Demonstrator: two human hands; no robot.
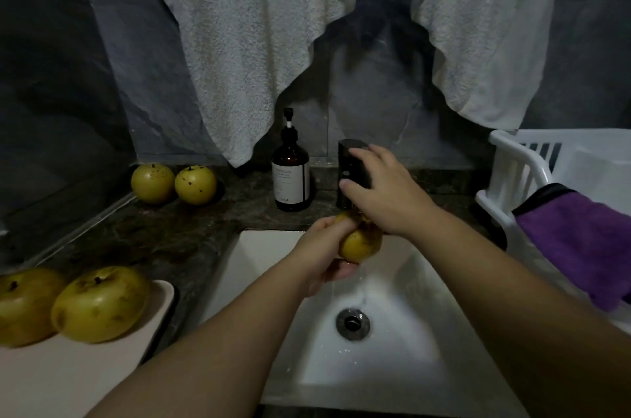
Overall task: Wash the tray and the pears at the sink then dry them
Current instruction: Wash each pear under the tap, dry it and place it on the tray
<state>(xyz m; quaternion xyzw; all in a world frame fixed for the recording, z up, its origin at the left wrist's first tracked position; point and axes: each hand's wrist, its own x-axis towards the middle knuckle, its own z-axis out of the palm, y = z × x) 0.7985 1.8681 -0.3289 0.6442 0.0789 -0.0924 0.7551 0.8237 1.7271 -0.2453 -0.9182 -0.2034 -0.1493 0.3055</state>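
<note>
My left hand (324, 252) grips a yellow-green pear (362, 245) over the white sink (273, 267), just under the black faucet (350, 158). Water runs off the pear toward the drain (352, 322). My right hand (379, 188) rests on the faucet's top and side, fingers wrapped on it. Two pears (100, 303) lie on the beige tray (102, 369) at the lower left, the other one (24, 305) at the frame's edge. Two more pears (153, 182) (195, 184) sit on the dark counter at the back left.
A brown pump bottle (291, 175) stands left of the faucet. A white towel (273, 24) hangs on the wall above. At the right, a white plastic rack (508, 158) carries a purple cloth (580, 240).
</note>
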